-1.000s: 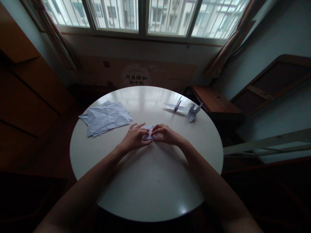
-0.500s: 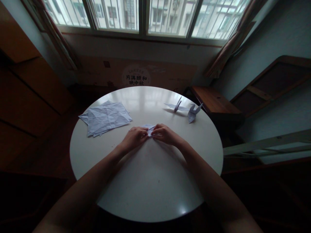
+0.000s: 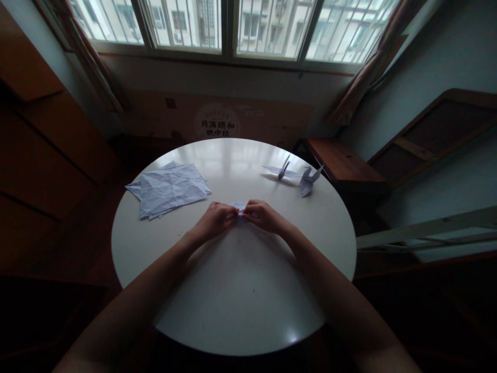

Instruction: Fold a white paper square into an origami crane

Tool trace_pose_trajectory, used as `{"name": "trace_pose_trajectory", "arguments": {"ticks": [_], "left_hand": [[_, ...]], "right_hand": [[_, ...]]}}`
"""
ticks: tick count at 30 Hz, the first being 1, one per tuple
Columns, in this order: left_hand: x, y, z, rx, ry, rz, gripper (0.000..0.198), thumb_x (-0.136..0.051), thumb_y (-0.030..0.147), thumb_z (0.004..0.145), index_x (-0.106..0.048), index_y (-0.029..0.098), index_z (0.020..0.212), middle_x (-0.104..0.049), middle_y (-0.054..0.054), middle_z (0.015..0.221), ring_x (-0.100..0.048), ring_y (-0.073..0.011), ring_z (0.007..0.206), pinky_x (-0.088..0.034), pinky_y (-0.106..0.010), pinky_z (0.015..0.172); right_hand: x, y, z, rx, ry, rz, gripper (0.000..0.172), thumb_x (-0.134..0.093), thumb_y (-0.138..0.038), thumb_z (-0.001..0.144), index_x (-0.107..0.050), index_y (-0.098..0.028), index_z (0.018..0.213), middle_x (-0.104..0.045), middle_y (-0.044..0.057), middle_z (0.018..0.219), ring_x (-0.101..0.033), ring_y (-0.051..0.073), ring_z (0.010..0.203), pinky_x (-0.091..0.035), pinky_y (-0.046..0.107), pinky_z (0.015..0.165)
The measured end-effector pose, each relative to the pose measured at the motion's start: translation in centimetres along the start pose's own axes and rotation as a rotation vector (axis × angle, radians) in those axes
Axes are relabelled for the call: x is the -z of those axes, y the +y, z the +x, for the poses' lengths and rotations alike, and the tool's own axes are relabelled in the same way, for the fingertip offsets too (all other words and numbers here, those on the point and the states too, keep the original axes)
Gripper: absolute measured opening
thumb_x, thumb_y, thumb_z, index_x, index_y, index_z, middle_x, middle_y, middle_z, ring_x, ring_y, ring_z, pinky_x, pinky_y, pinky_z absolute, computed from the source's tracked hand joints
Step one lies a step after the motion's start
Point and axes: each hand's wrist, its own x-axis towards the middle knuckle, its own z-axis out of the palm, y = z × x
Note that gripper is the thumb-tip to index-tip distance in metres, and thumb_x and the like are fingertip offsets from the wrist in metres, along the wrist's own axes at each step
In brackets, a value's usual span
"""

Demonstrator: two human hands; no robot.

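White table (image 3: 240, 305) with curved edge; light is reflected on its glossy far side, and a few dark specks (image 3: 253, 290) are scattered over the top. Creased pale paper sheets (image 3: 171, 189) are piled unevenly at far left; at far right, two folded paper birds (image 3: 306, 185) are set close together.

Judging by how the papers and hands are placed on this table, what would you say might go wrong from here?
The left hand and right hand pinch a small folded paper close together, so an uneven pull might tear it or skew a crease.

The nearer paper bird stands near the right edge of the table; a nudge could tip it off.

The creased sheets reach the left rim, so they might slip.
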Motion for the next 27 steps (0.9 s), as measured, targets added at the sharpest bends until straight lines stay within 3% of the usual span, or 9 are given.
{"name": "trace_pose_trajectory", "arguments": {"ticks": [4,11,20,27], "left_hand": [[-0.3,-0.3,0.0,0.030,0.040,0.002,0.021,-0.057,0.013,0.087,-0.067,0.020,0.104,-0.075,-0.006,0.094,-0.070,-0.0205,0.088,-0.048,-0.031,0.081],[-0.8,-0.9,0.0,-0.073,-0.015,0.032,0.023,-0.057,0.012,0.086,-0.075,0.023,0.095,-0.073,-0.005,0.111,-0.067,-0.0203,0.102,-0.044,-0.035,0.095],[-0.7,-0.6,-0.2,-0.049,-0.011,0.129,0.021,-0.060,0.014,0.086,-0.075,0.025,0.095,-0.072,-0.004,0.109,-0.065,-0.0218,0.102,-0.042,-0.040,0.095],[-0.5,-0.7,-0.2,-0.034,-0.025,0.160,0.018,-0.061,0.012,0.083,-0.075,0.022,0.088,-0.072,-0.004,0.107,-0.065,-0.0226,0.099,-0.045,-0.038,0.089]], "right_hand": [[-0.2,-0.1,0.1,-0.038,0.023,-0.092,0.011,-0.063,-0.022,0.088,-0.071,-0.016,0.083,-0.063,0.006,0.078,-0.055,0.016,0.075,-0.041,0.028,0.071],[-0.8,0.5,0.1,-0.076,0.067,-0.094,0.009,-0.066,-0.016,0.084,-0.072,-0.018,0.091,-0.062,0.006,0.083,-0.054,0.017,0.080,-0.042,0.030,0.076],[-0.8,1.0,-0.1,-0.011,0.040,-0.009,0.020,-0.070,-0.012,0.079,-0.077,-0.023,0.094,-0.062,0.007,0.085,-0.055,0.017,0.081,-0.045,0.031,0.076],[0.8,0.0,-0.7,-0.025,-0.035,-0.056,0.010,-0.072,-0.022,0.079,-0.079,-0.024,0.086,-0.064,0.007,0.092,-0.052,0.019,0.089,-0.044,0.034,0.083]]}}
